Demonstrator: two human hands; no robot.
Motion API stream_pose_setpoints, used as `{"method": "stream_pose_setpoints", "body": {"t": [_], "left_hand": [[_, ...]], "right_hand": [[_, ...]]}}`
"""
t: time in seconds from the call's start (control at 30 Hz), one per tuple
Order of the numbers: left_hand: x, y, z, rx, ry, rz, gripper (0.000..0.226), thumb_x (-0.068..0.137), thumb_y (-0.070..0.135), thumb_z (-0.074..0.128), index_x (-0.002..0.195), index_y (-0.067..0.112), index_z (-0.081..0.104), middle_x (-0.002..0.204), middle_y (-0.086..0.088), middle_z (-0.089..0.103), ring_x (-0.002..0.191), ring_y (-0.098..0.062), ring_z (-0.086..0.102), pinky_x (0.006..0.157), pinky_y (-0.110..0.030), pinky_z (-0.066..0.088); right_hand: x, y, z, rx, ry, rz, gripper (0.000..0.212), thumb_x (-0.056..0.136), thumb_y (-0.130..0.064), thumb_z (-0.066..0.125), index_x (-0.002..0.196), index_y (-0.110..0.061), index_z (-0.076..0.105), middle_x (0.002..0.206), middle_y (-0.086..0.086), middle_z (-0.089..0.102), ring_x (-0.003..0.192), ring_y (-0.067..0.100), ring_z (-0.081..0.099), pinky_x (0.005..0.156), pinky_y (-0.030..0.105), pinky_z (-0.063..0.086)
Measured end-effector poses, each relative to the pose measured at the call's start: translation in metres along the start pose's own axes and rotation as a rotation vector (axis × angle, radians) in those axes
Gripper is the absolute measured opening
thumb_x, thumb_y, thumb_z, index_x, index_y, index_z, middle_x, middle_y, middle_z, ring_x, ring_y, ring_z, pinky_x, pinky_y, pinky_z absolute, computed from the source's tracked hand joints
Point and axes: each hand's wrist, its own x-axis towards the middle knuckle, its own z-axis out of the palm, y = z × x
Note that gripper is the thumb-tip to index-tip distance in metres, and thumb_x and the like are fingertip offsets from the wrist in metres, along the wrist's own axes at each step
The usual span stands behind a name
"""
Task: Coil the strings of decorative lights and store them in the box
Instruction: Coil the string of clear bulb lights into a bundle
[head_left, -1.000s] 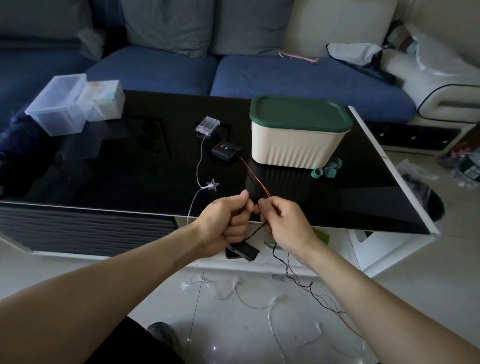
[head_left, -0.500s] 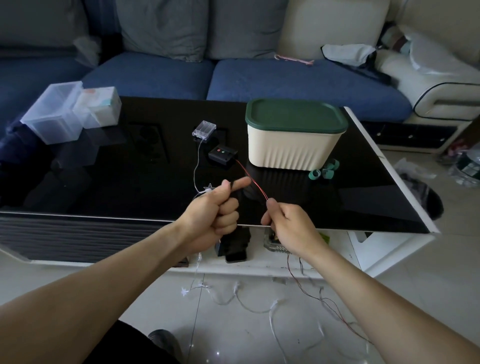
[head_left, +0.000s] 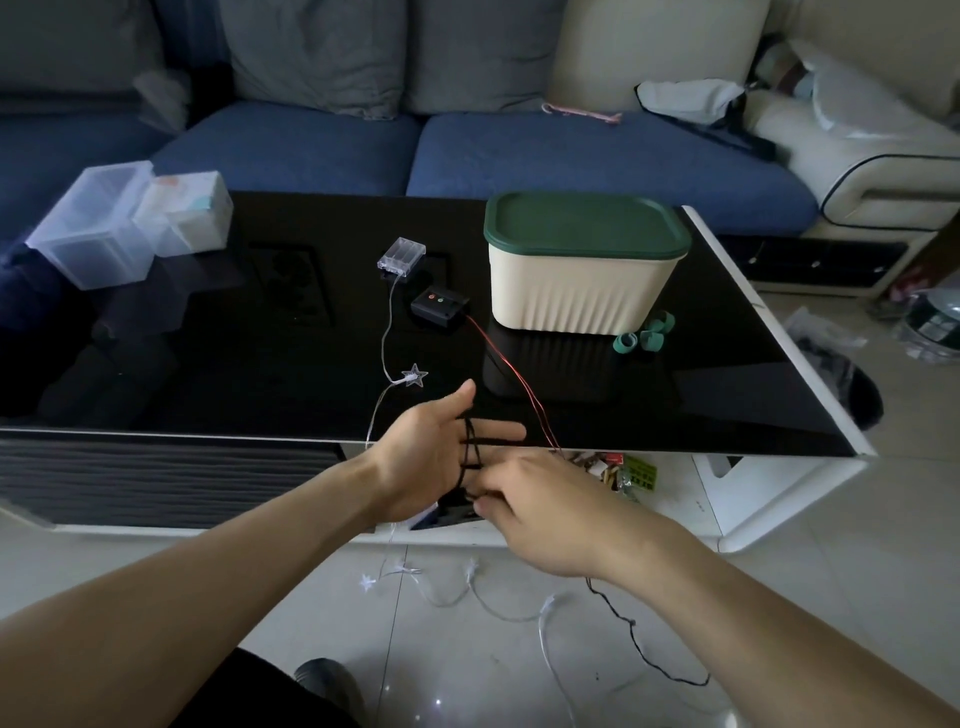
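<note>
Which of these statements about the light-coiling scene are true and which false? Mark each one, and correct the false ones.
1. The box has its green lid on. True.
2. The left hand is a closed fist. False: its fingers are straight, with the dark wire looped around them.
3. The black battery pack lies on the table. True.
4. The star light lies on the floor. False: it lies on the table.
5. The right hand pinches the dark wire. True.
</note>
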Motion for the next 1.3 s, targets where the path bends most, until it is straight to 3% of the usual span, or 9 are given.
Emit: {"method": "stream_pose_setpoints", "body": {"t": [0.1, 0.2, 0.37, 0.5, 0.63, 0.8, 0.9, 1.0, 1.3], "left_hand": [[0.007, -0.008, -0.001, 0.077, -0.022, -0.093, 0.079, 0.098, 0.065, 0.015, 0.148, 0.006, 0.032, 0.112, -0.020, 0.069, 0.095, -0.034, 0.069, 0.078, -0.045, 0.058], [0.006, -0.010, -0.002, 0.166, -0.209, -0.172, 0.097, 0.091, 0.073, 0.004, 0.138, -0.003, 0.043, 0.109, -0.025, 0.067, 0.087, -0.041, 0.067, 0.075, -0.045, 0.057], [0.002, -0.008, -0.003, 0.382, -0.343, -0.181, 0.098, 0.089, 0.074, -0.003, 0.137, 0.009, 0.052, 0.069, -0.019, 0.063, 0.039, -0.020, 0.049, 0.040, -0.027, 0.031], [0.002, -0.010, -0.008, 0.398, -0.387, -0.152, 0.085, 0.090, 0.072, 0.036, 0.115, -0.008, 0.054, 0.044, -0.003, 0.036, 0.034, -0.013, 0.022, 0.042, -0.027, 0.014], [0.001, -0.011, -0.009, 0.431, -0.317, -0.087, 0.057, 0.098, 0.047, 0.044, 0.115, -0.004, 0.065, 0.043, 0.001, 0.025, 0.040, -0.014, 0.015, 0.045, -0.030, 0.010], [-0.002, -0.007, -0.009, 0.334, -0.297, -0.107, 0.052, 0.101, 0.044, 0.038, 0.096, 0.002, 0.069, 0.040, 0.002, 0.025, 0.035, -0.010, 0.017, 0.041, -0.026, 0.010], [-0.004, -0.005, -0.008, 0.226, -0.266, -0.133, 0.047, 0.100, 0.046, 0.037, 0.067, 0.015, 0.048, 0.038, 0.004, 0.025, 0.031, -0.008, 0.019, 0.036, -0.019, 0.012], [-0.004, -0.003, -0.008, 0.030, -0.212, -0.107, 0.044, 0.100, 0.042, 0.038, 0.063, 0.017, 0.041, 0.036, 0.004, 0.024, 0.028, -0.008, 0.018, 0.033, -0.019, 0.013], [-0.003, 0.004, -0.005, -0.262, -0.006, 0.135, 0.041, 0.107, 0.034, 0.025, 0.089, 0.011, 0.054, 0.052, -0.001, 0.045, 0.034, -0.011, 0.031, 0.040, -0.022, 0.025]], "right_hand": [[-0.002, 0.002, -0.011, -0.032, 0.111, 0.007, 0.012, 0.095, -0.031, 0.062, 0.091, -0.027, 0.072, 0.087, -0.018, 0.054, 0.082, 0.006, 0.056, 0.067, 0.024, 0.043], [-0.001, 0.010, -0.022, -0.062, 0.236, 0.047, 0.025, 0.080, -0.046, 0.077, 0.072, -0.028, 0.062, 0.071, -0.014, 0.060, 0.067, 0.005, 0.057, 0.058, 0.024, 0.039], [0.002, 0.033, -0.028, 0.123, 0.279, 0.145, 0.036, 0.071, -0.052, 0.085, 0.095, -0.029, 0.070, 0.071, -0.010, 0.062, 0.060, 0.003, 0.058, 0.057, 0.026, 0.049], [-0.001, 0.045, -0.031, 0.316, 0.075, 0.100, 0.017, 0.087, -0.034, 0.077, 0.103, -0.032, 0.076, 0.090, -0.014, 0.066, 0.065, -0.006, 0.056, 0.064, 0.015, 0.041], [-0.001, 0.043, -0.029, 0.484, 0.067, 0.104, 0.008, 0.089, -0.027, 0.075, 0.092, -0.020, 0.078, 0.064, -0.019, 0.069, 0.057, -0.005, 0.059, 0.060, 0.010, 0.042], [0.004, 0.044, -0.027, 0.538, 0.096, 0.157, 0.019, 0.087, -0.037, 0.076, 0.081, -0.020, 0.074, 0.077, 0.012, 0.073, 0.063, 0.031, 0.058, 0.063, 0.045, 0.049], [0.005, 0.040, -0.025, 0.585, 0.077, 0.138, 0.018, 0.094, -0.030, 0.068, 0.088, -0.013, 0.073, 0.063, -0.010, 0.066, 0.059, -0.001, 0.056, 0.062, 0.019, 0.046], [0.006, 0.037, -0.023, 0.661, 0.120, 0.173, 0.021, 0.100, -0.029, 0.059, 0.092, -0.014, 0.071, 0.053, -0.012, 0.054, 0.042, 0.000, 0.044, 0.045, 0.011, 0.033], [0.000, 0.034, -0.013, -0.097, -0.032, 0.423, 0.020, 0.104, -0.034, 0.050, 0.101, -0.025, 0.067, 0.079, -0.005, 0.054, 0.072, 0.018, 0.055, 0.055, 0.027, 0.036]]}}
